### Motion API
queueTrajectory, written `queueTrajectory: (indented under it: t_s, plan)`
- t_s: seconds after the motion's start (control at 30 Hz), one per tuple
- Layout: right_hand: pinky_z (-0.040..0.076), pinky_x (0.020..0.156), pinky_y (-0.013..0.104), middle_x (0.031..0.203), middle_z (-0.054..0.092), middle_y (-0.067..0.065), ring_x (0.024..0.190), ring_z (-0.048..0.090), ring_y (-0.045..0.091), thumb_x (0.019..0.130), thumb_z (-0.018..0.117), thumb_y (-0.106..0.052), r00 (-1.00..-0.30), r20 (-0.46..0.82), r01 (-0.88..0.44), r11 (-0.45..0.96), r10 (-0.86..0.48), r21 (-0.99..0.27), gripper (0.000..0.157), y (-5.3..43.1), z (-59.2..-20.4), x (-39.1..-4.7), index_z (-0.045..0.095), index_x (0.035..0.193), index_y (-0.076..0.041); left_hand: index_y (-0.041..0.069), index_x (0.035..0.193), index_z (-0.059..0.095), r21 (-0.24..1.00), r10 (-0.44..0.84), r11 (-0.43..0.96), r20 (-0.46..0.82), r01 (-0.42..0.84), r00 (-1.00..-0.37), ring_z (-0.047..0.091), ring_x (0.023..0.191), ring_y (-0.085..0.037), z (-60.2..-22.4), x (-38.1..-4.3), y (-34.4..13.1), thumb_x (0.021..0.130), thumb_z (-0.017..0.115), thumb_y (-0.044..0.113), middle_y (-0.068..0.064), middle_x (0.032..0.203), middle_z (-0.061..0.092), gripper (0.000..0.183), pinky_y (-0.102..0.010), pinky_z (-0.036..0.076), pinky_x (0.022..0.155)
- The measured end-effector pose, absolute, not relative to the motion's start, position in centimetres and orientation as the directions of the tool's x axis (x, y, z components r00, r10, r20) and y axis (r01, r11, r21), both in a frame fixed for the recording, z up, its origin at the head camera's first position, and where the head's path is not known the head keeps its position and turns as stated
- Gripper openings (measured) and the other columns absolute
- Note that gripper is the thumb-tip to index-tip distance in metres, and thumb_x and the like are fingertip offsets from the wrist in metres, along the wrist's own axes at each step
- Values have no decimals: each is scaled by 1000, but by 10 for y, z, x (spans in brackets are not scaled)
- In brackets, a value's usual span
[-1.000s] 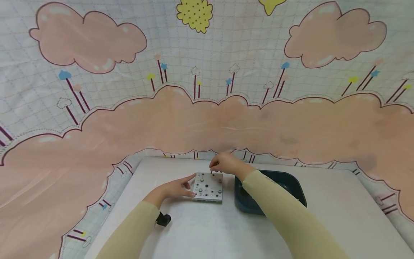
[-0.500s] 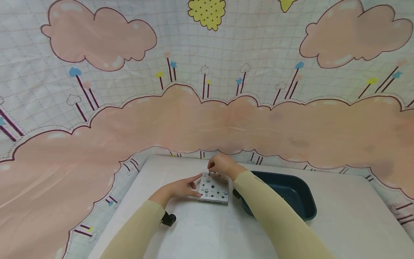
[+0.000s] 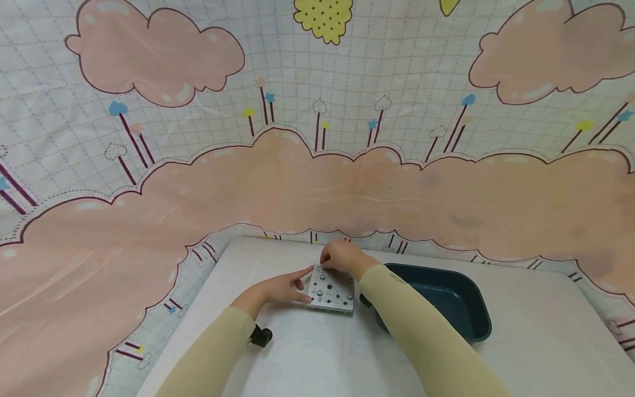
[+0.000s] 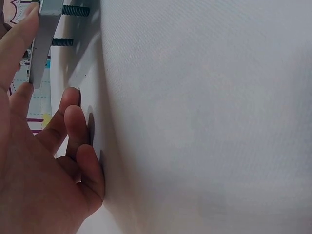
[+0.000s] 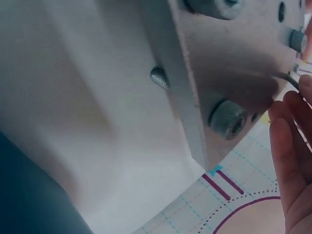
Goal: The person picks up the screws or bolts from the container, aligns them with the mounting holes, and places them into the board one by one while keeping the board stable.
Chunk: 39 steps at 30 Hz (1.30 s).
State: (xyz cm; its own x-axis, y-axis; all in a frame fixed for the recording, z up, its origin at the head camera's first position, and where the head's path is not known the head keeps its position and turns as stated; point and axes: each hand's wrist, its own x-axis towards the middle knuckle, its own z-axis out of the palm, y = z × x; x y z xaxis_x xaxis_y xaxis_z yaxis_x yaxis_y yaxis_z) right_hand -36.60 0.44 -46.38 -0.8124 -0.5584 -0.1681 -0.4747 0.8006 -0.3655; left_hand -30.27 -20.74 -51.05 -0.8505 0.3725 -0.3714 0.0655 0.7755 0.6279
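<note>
The right hand [image 3: 343, 257] is pinching a tool [image 5: 289, 80] at the plate [image 3: 333, 291]'s far side, while the left hand [image 3: 279, 290] is gripping its left edge.

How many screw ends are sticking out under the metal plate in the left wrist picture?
2. One screw end is near the top of the picture; the second screw end is below it, slightly further left. More may be hidden by the metal plate.

This seems a tabletop workspace: white table [image 3: 307, 353], cloud-printed backdrop [image 3: 317, 187], bolted metal plate [image 3: 332, 292].
</note>
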Motion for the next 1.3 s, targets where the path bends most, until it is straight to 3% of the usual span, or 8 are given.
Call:
queueTrajectory:
  t_s: [0.33,0.67,0.8,1.07,1.3]
  plan:
    - [49,77,29,92,68,-9,80,57,8,93,70,-20,-790,-169,-517,789,-589,-331,9,2,-464,-364,79,96,-21,35,158,26,636,385,768,-368,73,-846,50,96,-17,-509,-302,-208,81,79,49,5,107,55,94,-41,38,88]
    - [49,86,32,100,71,-3,92,62,12,94,69,-15,-782,-127,-517,749,-610,-415,17,21,-446,-359,77,109,-11,34,157,27,630,385,771,-348,91,-855,49,94,-17,-513,-300,-204,82,79,48,5,105,55,93,-41,38,88]
    - [50,82,32,99,70,-4,91,62,12,94,70,-17,-789,-108,-507,739,-605,-443,18,32,-436,-356,76,110,-12,32,158,28,641,379,763,-344,80,-859,50,95,-18,-512,-300,-206,82,80,45,4,105,56,93,-43,38,91]
    - [50,75,28,94,67,-9,85,60,9,93,72,-20,-804,-82,-503,746,-589,-437,17,72,-414,-344,77,109,-19,33,157,29,633,367,771,-347,73,-863,48,100,-21,-514,-300,-208,80,81,45,3,108,55,94,-45,36,94]
    - [50,73,26,89,66,-10,82,58,8,91,73,-20,-784,-79,-537,737,-616,-411,19,129,-409,-334,78,110,-18,32,157,28,638,360,767,-347,63,-866,48,100,-21,-513,-300,-204,80,82,42,2,110,55,95,-44,36,92]
